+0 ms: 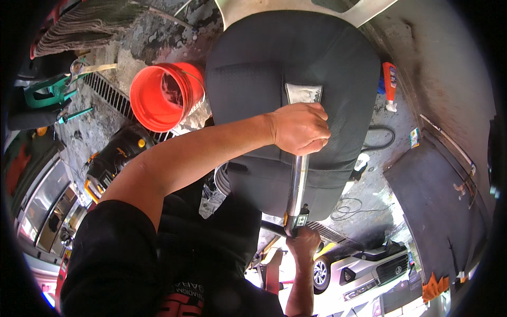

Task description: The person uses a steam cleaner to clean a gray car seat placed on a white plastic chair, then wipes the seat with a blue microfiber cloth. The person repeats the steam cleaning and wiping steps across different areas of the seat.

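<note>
My left hand (302, 129) is wrapped around a shiny metal tube (297, 185), knuckles up, and my right hand (303, 242) is closed around its lower end, just below a bend. Right above my left hand, the flat, pale nozzle (303, 93) lies on a black fabric seat (243, 79) that spreads out beneath that hand. To the left of my left hand stands a red bucket (150, 95), with a black and yellow machine (119, 153) below it. Well to its right is a red spray bottle (390, 82). Below and right of my right hand, a silver car (364, 274) shows
</note>
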Available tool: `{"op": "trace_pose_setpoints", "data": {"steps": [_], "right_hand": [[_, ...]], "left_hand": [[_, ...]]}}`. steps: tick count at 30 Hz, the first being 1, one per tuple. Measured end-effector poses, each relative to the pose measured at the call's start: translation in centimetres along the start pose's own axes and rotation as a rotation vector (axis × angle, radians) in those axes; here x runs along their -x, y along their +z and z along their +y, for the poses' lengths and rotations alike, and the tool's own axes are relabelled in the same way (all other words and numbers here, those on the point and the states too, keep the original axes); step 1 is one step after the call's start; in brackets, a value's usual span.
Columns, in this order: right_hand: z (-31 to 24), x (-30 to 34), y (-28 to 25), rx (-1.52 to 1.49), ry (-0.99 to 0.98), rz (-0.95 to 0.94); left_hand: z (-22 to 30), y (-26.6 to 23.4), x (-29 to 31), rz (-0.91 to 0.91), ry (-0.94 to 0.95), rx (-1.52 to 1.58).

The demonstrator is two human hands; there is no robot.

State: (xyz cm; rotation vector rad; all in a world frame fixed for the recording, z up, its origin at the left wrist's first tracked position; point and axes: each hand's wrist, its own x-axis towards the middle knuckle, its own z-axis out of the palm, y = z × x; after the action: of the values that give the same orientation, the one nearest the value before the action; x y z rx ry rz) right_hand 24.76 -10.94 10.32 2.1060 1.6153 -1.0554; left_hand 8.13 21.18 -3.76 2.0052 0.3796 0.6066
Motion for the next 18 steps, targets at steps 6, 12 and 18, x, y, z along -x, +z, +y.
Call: {"op": "trace_pose_setpoints", "data": {"steps": [6,12,18], "right_hand": [[1.1,4.0,1.4,-0.062,0.043,-0.069],[2.2,6.8,2.4,0.001,0.078,-0.13],[1.4,8.3,2.2,-0.039,0.116,-0.125]], "left_hand": [[1.6,3.7,1.9,-0.033,-0.014,0.056],[2.9,6.3,2.9,-0.019,-0.013,0.067],[4.0,8.3,3.8,-0.034,-0.013,0.109]]}}
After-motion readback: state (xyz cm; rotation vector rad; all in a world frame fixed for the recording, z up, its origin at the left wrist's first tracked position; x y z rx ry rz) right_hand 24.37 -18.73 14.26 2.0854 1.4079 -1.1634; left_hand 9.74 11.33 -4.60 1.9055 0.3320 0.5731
